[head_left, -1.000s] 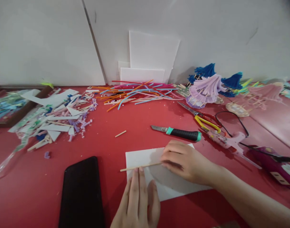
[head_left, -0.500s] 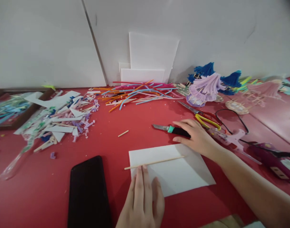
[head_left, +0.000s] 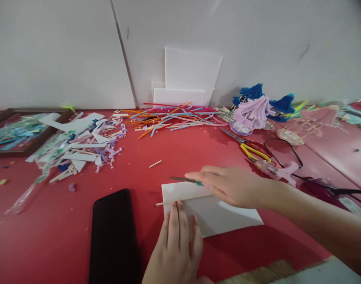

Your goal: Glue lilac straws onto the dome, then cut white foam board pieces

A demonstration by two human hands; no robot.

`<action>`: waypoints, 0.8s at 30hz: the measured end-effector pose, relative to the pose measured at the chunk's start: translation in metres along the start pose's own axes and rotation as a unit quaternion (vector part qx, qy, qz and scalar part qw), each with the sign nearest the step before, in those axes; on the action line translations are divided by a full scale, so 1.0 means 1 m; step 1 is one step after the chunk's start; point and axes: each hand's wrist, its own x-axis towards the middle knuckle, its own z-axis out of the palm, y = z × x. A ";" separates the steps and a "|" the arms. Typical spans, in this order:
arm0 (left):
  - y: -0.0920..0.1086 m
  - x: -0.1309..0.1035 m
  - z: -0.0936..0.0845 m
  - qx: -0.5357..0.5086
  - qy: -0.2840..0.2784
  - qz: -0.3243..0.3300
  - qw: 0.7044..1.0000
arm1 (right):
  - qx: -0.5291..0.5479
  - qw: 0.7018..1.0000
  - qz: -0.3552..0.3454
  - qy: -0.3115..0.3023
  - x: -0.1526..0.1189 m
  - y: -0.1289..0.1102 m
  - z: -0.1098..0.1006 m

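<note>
My left hand (head_left: 179,240) lies flat, fingers extended, its fingertips on a thin wooden stick (head_left: 160,204) that crosses a white sheet (head_left: 233,221). The stick's left end juts past the sheet's edge, and its right end is hidden under my right hand. A craft knife (head_left: 180,179) is gripped in my right hand (head_left: 227,184), its blade pointing left above the sheet's top edge. My fingers cover most of the knife's handle. A short piece of stick (head_left: 155,163) rests on the red table beyond the sheet.
A black phone (head_left: 114,236) lies at the left of my left hand. Scraps (head_left: 86,148) are heaped at the left, coloured stems (head_left: 174,118) by the wall. Scissors and yellow-handled pliers (head_left: 254,152), a glue gun (head_left: 282,171) and small umbrella-like models (head_left: 253,112) are at the right.
My right hand has closed around the craft knife, lifted it and brought it left over the sheet. My left hand stays on the stick. The view has shifted slightly.
</note>
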 end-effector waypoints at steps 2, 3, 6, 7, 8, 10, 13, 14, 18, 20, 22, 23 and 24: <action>0.001 0.000 0.001 0.004 -0.002 0.007 1.000 | -0.046 0.998 -0.015 -0.031 0.000 -0.009 -0.001; 0.002 0.000 0.001 0.003 0.000 0.003 1.000 | -0.074 0.996 -0.022 -0.040 0.000 -0.012 -0.001; 0.002 0.000 0.001 -0.006 0.004 -0.017 1.000 | -0.140 0.988 -0.037 -0.043 0.001 -0.016 -0.001; 0.001 0.000 0.001 -0.004 0.004 -0.017 1.000 | -0.154 0.986 -0.041 -0.043 0.002 -0.016 -0.001; 0.001 0.000 0.001 0.001 0.003 -0.010 1.000 | -0.164 0.985 -0.043 -0.044 0.002 -0.016 -0.001; 0.000 0.000 0.001 0.013 0.001 0.011 1.000 | -0.178 0.982 -0.046 -0.048 0.004 -0.015 -0.001; 0.002 0.000 0.000 -0.001 0.004 -0.005 1.000 | -0.185 0.980 -0.051 -0.048 0.006 -0.015 0.000; 0.004 0.001 0.000 -0.012 0.003 -0.022 1.000 | -0.186 0.980 -0.053 -0.049 0.007 -0.015 0.000; 0.009 0.002 -0.001 -0.035 0.000 -0.058 0.998 | -0.183 0.980 -0.061 -0.048 0.010 -0.015 0.002; 0.008 0.002 -0.002 -0.032 -0.001 -0.053 0.998 | -0.179 0.981 -0.062 -0.045 0.012 -0.015 0.003; 0.005 0.002 -0.002 -0.022 0.002 -0.031 0.999 | -0.176 0.981 -0.062 -0.050 0.013 -0.015 0.003; 0.003 0.002 -0.002 -0.014 0.004 -0.014 1.000 | -0.174 0.981 -0.063 -0.055 0.014 -0.016 0.003; 0.001 0.002 -0.002 -0.008 0.007 -0.004 1.000 | -0.171 0.981 -0.064 -0.059 0.015 -0.016 0.002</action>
